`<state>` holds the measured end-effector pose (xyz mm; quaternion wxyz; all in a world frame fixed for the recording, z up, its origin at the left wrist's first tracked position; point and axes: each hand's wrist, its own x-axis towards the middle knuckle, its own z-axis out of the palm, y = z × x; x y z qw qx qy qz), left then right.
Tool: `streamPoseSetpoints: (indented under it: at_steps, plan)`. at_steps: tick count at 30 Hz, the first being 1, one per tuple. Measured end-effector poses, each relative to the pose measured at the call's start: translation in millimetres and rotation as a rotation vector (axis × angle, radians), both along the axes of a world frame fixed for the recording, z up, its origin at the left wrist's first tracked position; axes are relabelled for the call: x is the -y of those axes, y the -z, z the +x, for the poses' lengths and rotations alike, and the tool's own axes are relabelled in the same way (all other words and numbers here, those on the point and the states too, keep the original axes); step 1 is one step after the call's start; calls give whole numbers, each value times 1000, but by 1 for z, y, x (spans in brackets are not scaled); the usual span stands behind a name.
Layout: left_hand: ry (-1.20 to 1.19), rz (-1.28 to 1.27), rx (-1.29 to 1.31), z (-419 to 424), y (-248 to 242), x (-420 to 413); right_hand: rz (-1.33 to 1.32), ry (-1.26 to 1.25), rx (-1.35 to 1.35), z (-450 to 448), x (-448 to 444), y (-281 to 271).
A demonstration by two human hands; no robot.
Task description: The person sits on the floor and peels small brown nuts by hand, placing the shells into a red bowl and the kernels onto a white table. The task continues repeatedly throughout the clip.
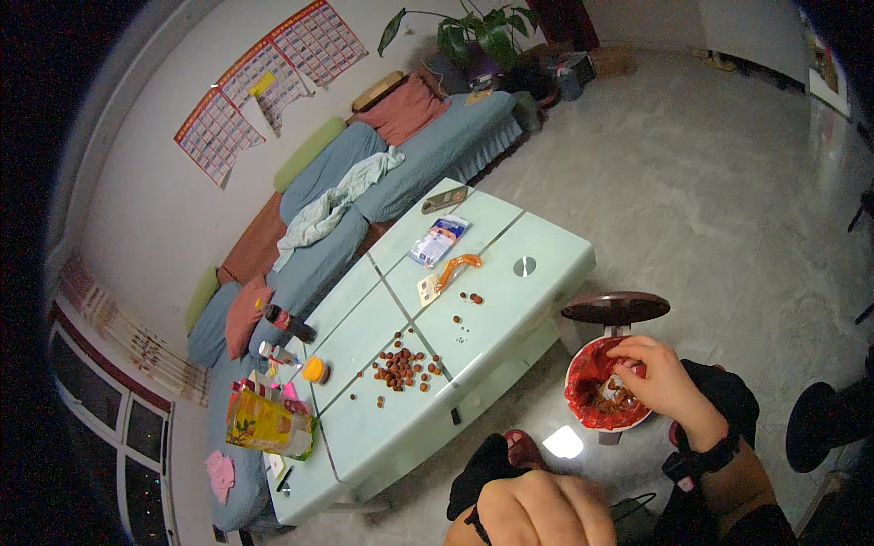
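Note:
My right hand (655,379) is over a lidded trash bin (572,403) with a red plastic liner (582,409). Its thumb and fingers are bent close together near the bin's mouth; whether they pinch anything is unclear. Brown scraps and pale litter (610,396) lie inside the liner, and the dark lid (614,308) stands raised. Low in the view, close to the camera, my left hand (543,508) shows its back and knuckles, with the fingertips hidden. Small round brown nuts or fruits (403,368) are heaped on the pale glass-topped table (491,341), with several scattered around.
Also on the table are an orange wrapper (456,269), a blue-and-white packet (439,240), a phone-like object (444,199), a dark drink bottle (290,323), an orange-lidded jar (315,370) and a yellow bag (266,423). A blue-covered sofa (437,147) runs behind. A dark stool (812,426) stands right.

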<state>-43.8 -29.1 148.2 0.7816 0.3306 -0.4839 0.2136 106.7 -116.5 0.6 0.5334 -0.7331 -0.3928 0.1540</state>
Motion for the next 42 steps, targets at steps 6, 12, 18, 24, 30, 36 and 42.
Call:
streamPoseSetpoints:
  at_steps: [6, 12, 18, 24, 30, 36, 42]
  plan:
    - [57, 65, 108, 6, -1, -7, 33, 18, 42, 4, 1, 4]
    - [-4, 69, -36, -8, -6, -5, 0, 22, 52, 5, 4, 3]
    - [-35, 69, -15, -7, -5, -3, 29, 23, 50, 5, 2, 7]
    - [-36, 92, 50, -1, -3, -5, 21, 24, 30, 5, 2, 6]
    - [-56, 72, -77, -15, -6, 0, 13, 5, 21, 3, 1, 1]
    - [67, 113, -75, -2, -4, -14, -31, 23, -13, 4, 3, -2]
    - [-29, 124, -80, -11, -6, -18, -38, 24, 87, 4, 2, 0]
